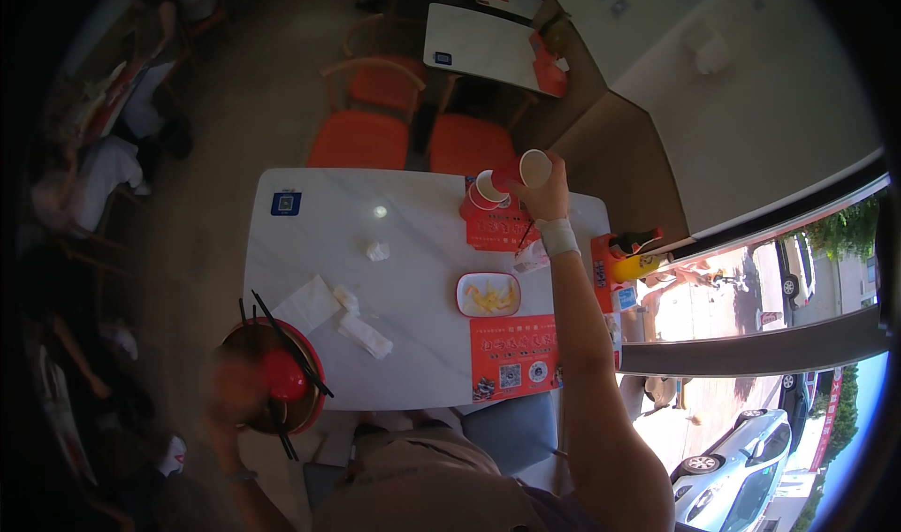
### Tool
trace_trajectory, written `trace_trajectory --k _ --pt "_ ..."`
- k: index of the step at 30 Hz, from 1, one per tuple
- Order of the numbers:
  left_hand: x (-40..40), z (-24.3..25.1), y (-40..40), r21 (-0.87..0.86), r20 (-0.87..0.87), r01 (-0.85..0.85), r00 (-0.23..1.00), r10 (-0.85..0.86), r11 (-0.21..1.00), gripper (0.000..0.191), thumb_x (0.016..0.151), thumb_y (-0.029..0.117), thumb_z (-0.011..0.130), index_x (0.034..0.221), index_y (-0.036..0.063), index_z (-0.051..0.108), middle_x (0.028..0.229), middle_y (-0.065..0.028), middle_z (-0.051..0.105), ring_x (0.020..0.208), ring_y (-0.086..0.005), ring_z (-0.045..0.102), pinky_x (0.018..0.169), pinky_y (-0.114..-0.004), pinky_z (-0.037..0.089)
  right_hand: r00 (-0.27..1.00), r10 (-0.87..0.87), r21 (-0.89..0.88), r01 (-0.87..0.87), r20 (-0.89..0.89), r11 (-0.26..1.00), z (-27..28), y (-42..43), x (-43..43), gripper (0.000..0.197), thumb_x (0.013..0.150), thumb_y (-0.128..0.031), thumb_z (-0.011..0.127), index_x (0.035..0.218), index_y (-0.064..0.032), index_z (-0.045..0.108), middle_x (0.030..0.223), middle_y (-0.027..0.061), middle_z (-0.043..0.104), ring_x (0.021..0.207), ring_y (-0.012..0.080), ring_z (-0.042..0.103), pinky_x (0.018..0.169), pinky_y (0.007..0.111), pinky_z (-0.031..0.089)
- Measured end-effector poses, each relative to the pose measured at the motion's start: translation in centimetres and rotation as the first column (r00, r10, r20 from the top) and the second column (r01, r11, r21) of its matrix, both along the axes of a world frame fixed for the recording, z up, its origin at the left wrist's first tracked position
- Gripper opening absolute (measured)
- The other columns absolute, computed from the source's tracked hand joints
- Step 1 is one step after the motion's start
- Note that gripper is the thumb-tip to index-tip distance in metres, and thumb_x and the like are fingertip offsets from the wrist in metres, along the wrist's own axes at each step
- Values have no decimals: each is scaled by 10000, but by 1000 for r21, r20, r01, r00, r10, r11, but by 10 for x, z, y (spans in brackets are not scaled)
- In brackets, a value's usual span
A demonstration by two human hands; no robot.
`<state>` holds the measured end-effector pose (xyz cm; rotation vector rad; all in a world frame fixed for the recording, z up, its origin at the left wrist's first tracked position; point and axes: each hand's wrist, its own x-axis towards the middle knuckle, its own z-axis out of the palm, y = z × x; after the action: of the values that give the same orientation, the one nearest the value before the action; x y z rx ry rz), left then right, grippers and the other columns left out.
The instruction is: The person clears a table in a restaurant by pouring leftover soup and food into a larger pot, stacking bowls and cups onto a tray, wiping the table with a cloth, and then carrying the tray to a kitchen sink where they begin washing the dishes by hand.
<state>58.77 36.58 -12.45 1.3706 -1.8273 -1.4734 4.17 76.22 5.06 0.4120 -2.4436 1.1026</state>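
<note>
My right hand [545,194] grips a paper cup [536,169] just right of a stack of red and white paper cups [488,192] on a red printed placemat. At the lower left my left hand [236,388] is blurred over or beside a large red-rimmed bowl [313,345]; whether it holds anything cannot be made out. Black chopsticks [292,345] lie across the bowl, with a red round item [286,375] inside. A small white dish [488,295] holds yellow food pieces. Crumpled napkins [364,334] lie right of the bowl.
A marble-patterned table [415,250] fills the middle. Another wad of tissue [378,251] rests on it. At the right edge, by the window, are a yellow bottle [635,268] and a dark bottle [633,240]. Orange chairs [362,140] stand beyond, and other people sit at the left.
</note>
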Motion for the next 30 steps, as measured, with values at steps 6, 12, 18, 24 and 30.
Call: trace_trajectory --k 6,12,18,24,30 --pt "3 -20 -12 -58 30 85 996 -84 995 332 765 100 626 1077 -6 586 841 -110 632 661 -151 632 466 -286 574 990 -43 149 23 134 989 -53 -1 -51 883 529 -315 833 1243 -26 402 1196 188 505 1087 331 517 913 397 441" --pt "26 -20 -18 -27 19 123 992 -123 992 324 774 121 626 1070 -4 583 864 -106 629 686 -155 636 465 -282 569 994 32 -38 -28 107 999 -93 -3 19 511 678 -240 733 1088 -21 520 1032 174 584 964 316 577 794 404 474" --pt "30 -16 1 15 27 13 1000 -13 1000 345 786 135 613 1101 5 559 924 -101 621 738 -147 631 495 -280 569 915 -239 309 136 325 941 -240 120 104 151 792 -163 570 840 -32 626 776 180 641 745 339 628 650 396 495" --pt "12 -6 1 1 -20 36 999 -36 999 399 799 136 594 1174 10 541 945 -104 621 737 -145 634 510 -258 567 759 -65 -84 157 648 984 -295 146 68 217 816 -176 610 908 16 653 757 122 665 674 221 645 618 340 521" --pt "30 25 11 84 38 2 999 -6 996 423 776 149 629 1169 11 555 900 -111 632 735 -156 636 546 -282 577 677 64 -141 59 733 988 -297 109 85 211 822 -110 595 904 82 622 709 133 641 554 189 621 511 303 530"
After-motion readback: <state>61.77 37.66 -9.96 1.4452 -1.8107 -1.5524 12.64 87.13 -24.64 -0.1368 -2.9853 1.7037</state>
